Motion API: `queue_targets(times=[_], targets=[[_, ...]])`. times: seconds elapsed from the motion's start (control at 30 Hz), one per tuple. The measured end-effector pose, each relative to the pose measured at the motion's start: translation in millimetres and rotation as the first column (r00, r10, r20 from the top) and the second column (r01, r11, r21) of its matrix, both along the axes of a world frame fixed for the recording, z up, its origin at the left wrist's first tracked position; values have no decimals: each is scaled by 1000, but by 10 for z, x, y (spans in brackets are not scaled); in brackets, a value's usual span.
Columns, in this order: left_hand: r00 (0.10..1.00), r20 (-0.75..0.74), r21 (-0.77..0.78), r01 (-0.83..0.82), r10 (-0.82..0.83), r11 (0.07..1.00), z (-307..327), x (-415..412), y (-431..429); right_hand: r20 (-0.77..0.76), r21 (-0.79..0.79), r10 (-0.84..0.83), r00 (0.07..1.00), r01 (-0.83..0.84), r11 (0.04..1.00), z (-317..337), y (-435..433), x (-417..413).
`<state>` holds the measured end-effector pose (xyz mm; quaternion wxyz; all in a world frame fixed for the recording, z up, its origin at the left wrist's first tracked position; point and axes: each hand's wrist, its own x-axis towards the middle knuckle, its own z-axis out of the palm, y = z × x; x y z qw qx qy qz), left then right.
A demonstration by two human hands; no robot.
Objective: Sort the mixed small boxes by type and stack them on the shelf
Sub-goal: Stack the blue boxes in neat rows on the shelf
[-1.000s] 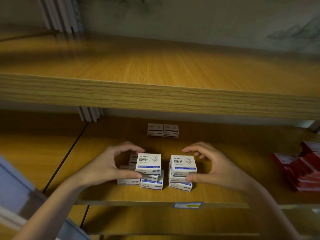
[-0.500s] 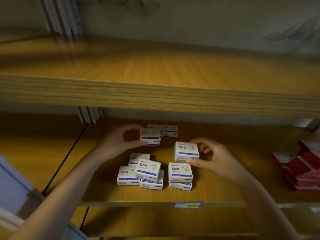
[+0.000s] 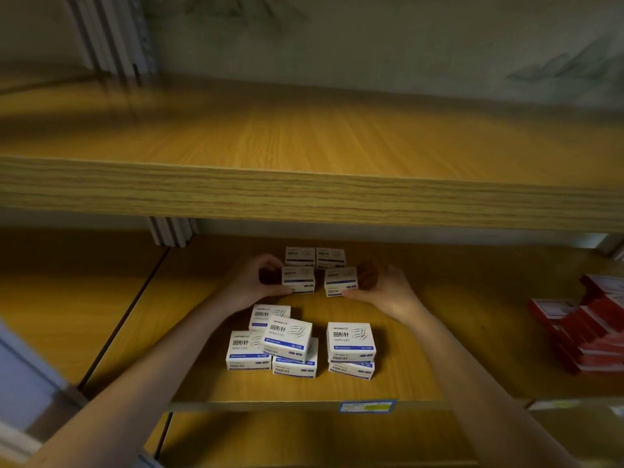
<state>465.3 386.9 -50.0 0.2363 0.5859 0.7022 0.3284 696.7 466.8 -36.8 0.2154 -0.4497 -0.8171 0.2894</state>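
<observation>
On the middle wooden shelf (image 3: 439,376) my left hand (image 3: 254,282) grips a white-and-blue paper-clip box (image 3: 299,279) by its left side. My right hand (image 3: 385,288) grips a second such box (image 3: 341,281) by its right side. Both held boxes sit just in front of two matching boxes (image 3: 314,256) standing side by side at the back of the shelf. Nearer the front edge lies a loose pile of several white-and-blue boxes (image 3: 290,342), with a short stack of two (image 3: 351,347) to its right.
A jumble of red boxes (image 3: 587,332) lies at the shelf's right end. The upper shelf board (image 3: 304,194) overhangs the working space. A metal upright (image 3: 172,231) and a seam mark the left bay. A blue-yellow price tag (image 3: 367,406) sticks on the front edge.
Each hand has lifted one box off the front pile and carried it back towards the two boxes at the rear of the shelf.
</observation>
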Motion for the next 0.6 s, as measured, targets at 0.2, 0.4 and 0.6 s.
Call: queue_targets(times=[0.2, 0.4, 0.6], targets=[[1000, 26, 44, -9, 8, 999, -31, 10, 38, -41, 38, -38, 998, 40, 998, -112, -8, -121], [997, 74, 32, -34, 31, 999, -28, 23, 42, -66, 84, -54, 996, 59, 995, -146, -30, -177], [988, 155, 105, -5, -12, 994, 255, -24, -345, -37, 38, 0, 999, 1, 999, 76, -157, 80]])
